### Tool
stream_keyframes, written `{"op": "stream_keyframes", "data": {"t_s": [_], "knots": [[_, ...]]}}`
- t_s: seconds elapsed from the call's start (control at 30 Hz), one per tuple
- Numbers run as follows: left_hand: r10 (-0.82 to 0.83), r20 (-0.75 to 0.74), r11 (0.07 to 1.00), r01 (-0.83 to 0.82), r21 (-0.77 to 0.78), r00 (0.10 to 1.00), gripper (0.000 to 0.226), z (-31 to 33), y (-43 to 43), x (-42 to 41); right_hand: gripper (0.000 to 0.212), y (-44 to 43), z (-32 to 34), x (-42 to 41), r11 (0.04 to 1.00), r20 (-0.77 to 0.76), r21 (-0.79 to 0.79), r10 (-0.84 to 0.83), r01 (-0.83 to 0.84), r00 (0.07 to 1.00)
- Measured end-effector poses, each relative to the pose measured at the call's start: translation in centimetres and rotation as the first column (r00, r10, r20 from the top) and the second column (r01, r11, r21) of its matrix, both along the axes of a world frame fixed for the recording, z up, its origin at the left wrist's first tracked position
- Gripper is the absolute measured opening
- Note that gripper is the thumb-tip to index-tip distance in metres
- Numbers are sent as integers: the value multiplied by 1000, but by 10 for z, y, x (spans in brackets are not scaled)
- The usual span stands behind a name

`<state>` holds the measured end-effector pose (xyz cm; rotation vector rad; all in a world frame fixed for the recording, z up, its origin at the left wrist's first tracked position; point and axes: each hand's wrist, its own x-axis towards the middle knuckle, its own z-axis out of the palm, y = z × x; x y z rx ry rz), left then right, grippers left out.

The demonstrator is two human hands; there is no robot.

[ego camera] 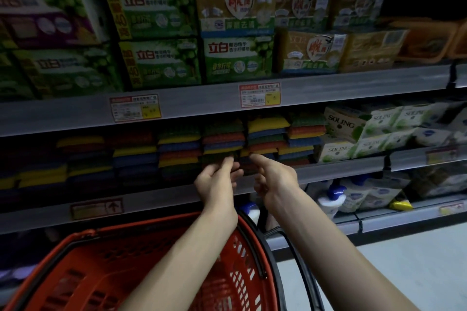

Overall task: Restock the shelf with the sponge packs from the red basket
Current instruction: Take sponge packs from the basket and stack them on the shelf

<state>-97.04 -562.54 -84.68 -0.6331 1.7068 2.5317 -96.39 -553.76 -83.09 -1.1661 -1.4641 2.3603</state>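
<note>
Fingers (228, 163) of the left hand (216, 182) and right hand (274, 177) pinch a dark green sponge pack (219, 156) at the front edge of the shelf (341, 170), under the stacked sponge packs (222, 137). Below both forearms sits the red basket (106, 260); its contents cannot be made out.

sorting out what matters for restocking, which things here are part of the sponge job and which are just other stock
Part of the job:
- sponge packs stacked on the middle shelf
- red basket below
- left hand and right hand at the stacks

Just other stock:
- soap boxes above
- Soling packs to the right
- bottles lower down
</note>
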Motion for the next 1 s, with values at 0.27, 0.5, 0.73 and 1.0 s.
{"op": "stream_keyframes", "data": {"t_s": [0.27,0.5,0.73,1.0], "knots": [[78,50,995,-81,50,996,17,6,-20,-8,21,-29,-1,-14,999,-22,-42,4,-5,1000],[74,92,995,-79,61,993,12,6,-23,-10,23,-42,-2,-19,998,-31,-41,-57,56,998],[73,108,994,-81,69,991,15,9,-24,-12,16,-48,6,-16,994,-22,-66,-84,83,996],[5,104,997,-13,71,995,8,10,-25,-9,20,-49,12,-10,990,-5,-39,-133,133,991]]}}
